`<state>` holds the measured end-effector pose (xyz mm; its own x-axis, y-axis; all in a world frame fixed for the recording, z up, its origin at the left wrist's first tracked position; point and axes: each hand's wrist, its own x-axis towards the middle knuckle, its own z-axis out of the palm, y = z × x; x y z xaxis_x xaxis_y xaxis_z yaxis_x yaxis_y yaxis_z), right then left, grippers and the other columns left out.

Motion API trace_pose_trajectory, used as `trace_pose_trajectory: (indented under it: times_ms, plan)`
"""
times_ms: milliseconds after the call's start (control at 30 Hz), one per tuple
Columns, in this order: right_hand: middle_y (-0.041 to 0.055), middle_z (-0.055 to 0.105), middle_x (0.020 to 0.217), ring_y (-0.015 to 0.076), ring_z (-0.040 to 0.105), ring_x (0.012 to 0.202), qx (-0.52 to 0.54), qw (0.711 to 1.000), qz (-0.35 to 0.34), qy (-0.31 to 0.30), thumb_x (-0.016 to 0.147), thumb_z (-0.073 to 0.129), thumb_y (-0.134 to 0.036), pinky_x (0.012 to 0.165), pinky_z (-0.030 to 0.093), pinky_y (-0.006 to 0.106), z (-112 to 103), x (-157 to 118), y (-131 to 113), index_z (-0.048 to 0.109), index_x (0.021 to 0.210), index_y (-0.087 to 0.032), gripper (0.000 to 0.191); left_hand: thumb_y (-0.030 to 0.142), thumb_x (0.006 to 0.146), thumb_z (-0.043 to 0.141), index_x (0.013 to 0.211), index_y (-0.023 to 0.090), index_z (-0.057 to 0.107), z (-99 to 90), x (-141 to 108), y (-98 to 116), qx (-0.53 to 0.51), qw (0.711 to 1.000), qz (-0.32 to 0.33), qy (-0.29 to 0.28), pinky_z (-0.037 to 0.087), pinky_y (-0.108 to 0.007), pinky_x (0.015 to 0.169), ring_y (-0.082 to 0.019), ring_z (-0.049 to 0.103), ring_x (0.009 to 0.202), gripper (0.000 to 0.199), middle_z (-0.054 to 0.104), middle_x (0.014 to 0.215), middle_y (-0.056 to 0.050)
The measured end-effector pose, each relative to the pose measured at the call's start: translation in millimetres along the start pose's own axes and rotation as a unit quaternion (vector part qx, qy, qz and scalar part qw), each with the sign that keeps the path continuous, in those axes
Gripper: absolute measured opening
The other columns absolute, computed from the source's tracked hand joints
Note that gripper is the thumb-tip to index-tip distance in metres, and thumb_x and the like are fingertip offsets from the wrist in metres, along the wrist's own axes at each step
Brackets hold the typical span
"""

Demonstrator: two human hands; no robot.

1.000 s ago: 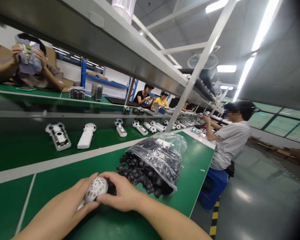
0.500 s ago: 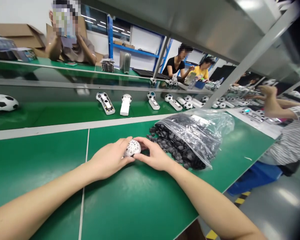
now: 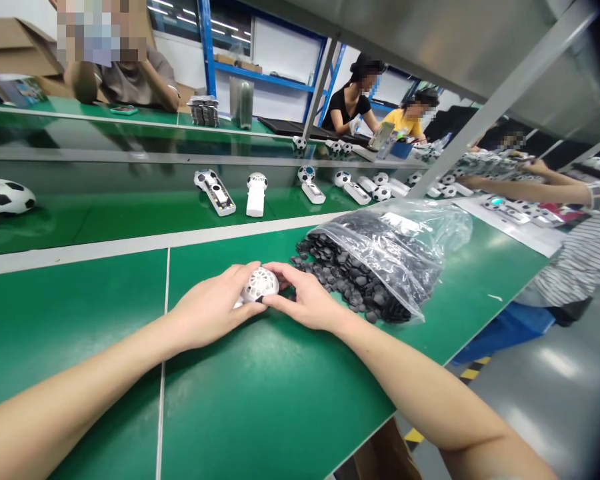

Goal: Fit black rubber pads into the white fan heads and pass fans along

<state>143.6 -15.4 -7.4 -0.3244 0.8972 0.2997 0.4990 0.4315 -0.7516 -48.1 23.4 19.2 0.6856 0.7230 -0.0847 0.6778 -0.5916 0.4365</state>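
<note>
A white rounded ball-shaped piece [image 3: 261, 285] with an openwork pattern is held between both hands above the green table [image 3: 260, 407]. My left hand [image 3: 215, 303] wraps its left side, thumb along the near edge. On the other side, my right hand [image 3: 305, 297] grips it with thumb and fingers. Part of a white body shows under my left fingers; the rest is hidden. Right of my right hand, a clear plastic bag [image 3: 395, 247] lies open with many black pieces [image 3: 353, 273] spilling from its mouth.
Beyond the table edge, a green belt [image 3: 145, 207] carries white handheld items with football-patterned heads [image 3: 215, 190]. A slanted metal post [image 3: 460, 147] rises behind the bag. At the right, a person in a striped shirt [image 3: 585, 253] reaches over the belt. Other people sit across.
The camera view has shifted slightly. Both hands still hold the white piece, which is turned a little. The person at the right has lowered and extended their arms over the belt.
</note>
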Motion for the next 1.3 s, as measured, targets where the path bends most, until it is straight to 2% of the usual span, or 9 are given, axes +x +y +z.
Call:
trace_pose_trajectory:
  times_ms: [200, 300, 400, 467, 633, 800, 933, 1100, 1300]
  plan:
    - [0.0057, 0.058, 0.116, 0.0172, 0.056, 0.101, -0.017, 1.000, 0.004, 0.012, 0.081, 0.060, -0.029, 0.084, 0.048, 0.029, 1, 0, -3, 0.048, 0.119, -0.019, 0.042, 0.049, 0.086, 0.037, 0.136, 0.018, 0.029, 4.0, 0, 2, 0.022, 1.000, 0.004, 0.020, 0.043, -0.044, 0.090, -0.031, 0.051, 0.113, 0.059, 0.044, 0.135, -0.012]
    - [0.0024, 0.062, 0.104, 0.0149, 0.059, 0.090, -0.034, 0.998, 0.041, 0.031, 0.086, 0.053, -0.033, 0.082, 0.048, 0.031, -8, 3, 3, 0.053, 0.113, -0.021, 0.029, 0.048, 0.083, 0.042, 0.134, 0.019, 0.032, 5.2, 0, 0, 0.019, 0.999, -0.001, 0.034, 0.044, -0.043, 0.090, -0.030, 0.051, 0.113, 0.059, 0.045, 0.134, -0.011]
    - [0.0034, 0.060, 0.094, 0.0148, 0.057, 0.086, -0.157, 0.976, 0.099, 0.115, 0.089, 0.049, -0.028, 0.083, 0.046, 0.031, -24, 8, 15, 0.062, 0.098, -0.019, 0.018, 0.033, 0.076, 0.051, 0.131, 0.022, 0.036, 3.6, 2, -6, 0.027, 0.998, 0.031, 0.040, 0.043, -0.039, 0.091, -0.027, 0.051, 0.113, 0.058, 0.048, 0.133, -0.006]
    - [0.0044, 0.059, 0.090, 0.0166, 0.054, 0.090, -0.243, 0.955, 0.114, 0.130, 0.086, 0.055, -0.022, 0.085, 0.044, 0.031, -32, 9, 21, 0.066, 0.089, -0.018, 0.012, 0.018, 0.072, 0.046, 0.131, 0.023, 0.038, 1.2, 3, -10, 0.060, 0.995, 0.062, 0.041, 0.041, -0.038, 0.092, -0.025, 0.050, 0.114, 0.060, 0.050, 0.132, -0.004]
    - [0.0044, 0.057, 0.086, 0.0185, 0.051, 0.089, -0.299, 0.944, 0.121, 0.070, 0.084, 0.059, -0.025, 0.082, 0.043, 0.031, -27, 9, 23, 0.068, 0.084, -0.020, 0.010, 0.007, 0.070, 0.037, 0.133, 0.026, 0.038, -2.9, 3, -11, 0.113, 0.990, 0.078, 0.038, 0.040, -0.039, 0.085, -0.025, 0.052, 0.105, 0.065, 0.057, 0.121, -0.004]
    - [0.0064, 0.058, 0.093, 0.0211, 0.049, 0.095, -0.316, 0.939, 0.131, 0.021, 0.082, 0.062, -0.025, 0.082, 0.043, 0.033, -17, 11, 17, 0.068, 0.090, -0.020, 0.011, 0.003, 0.070, 0.035, 0.131, 0.028, 0.041, 0.7, 3, -11, 0.109, 0.989, 0.075, 0.059, 0.037, -0.040, 0.090, -0.024, 0.049, 0.106, 0.066, 0.059, 0.117, -0.003]
    - [0.0046, 0.058, 0.089, 0.0195, 0.049, 0.091, -0.310, 0.940, 0.142, 0.002, 0.081, 0.062, -0.021, 0.081, 0.043, 0.032, -21, 10, 17, 0.066, 0.080, -0.020, 0.005, 0.000, 0.071, 0.033, 0.131, 0.028, 0.042, 2.6, 6, -12, 0.108, 0.988, 0.083, 0.073, 0.034, -0.043, 0.095, -0.023, 0.048, 0.103, 0.067, 0.061, 0.112, -0.003]
    - [0.0063, 0.058, 0.096, 0.0208, 0.052, 0.096, -0.299, 0.943, 0.146, -0.008, 0.081, 0.062, -0.028, 0.082, 0.043, 0.033, -31, 4, 16, 0.062, 0.100, -0.019, 0.021, 0.001, 0.073, 0.034, 0.131, 0.029, 0.041, 1.0, 9, -14, 0.091, 0.990, 0.090, 0.067, 0.033, -0.044, 0.096, -0.023, 0.047, 0.104, 0.066, 0.061, 0.111, -0.003]
    - [0.0044, 0.059, 0.092, 0.0176, 0.057, 0.088, -0.315, 0.934, 0.169, -0.029, 0.082, 0.060, -0.019, 0.074, 0.044, 0.028, -31, 4, 13, 0.064, 0.091, -0.020, 0.011, 0.002, 0.073, 0.036, 0.131, 0.030, 0.042, 1.4, 9, -17, 0.089, 0.990, 0.089, 0.070, 0.034, -0.043, 0.095, -0.024, 0.048, 0.103, 0.065, 0.060, 0.106, -0.004]
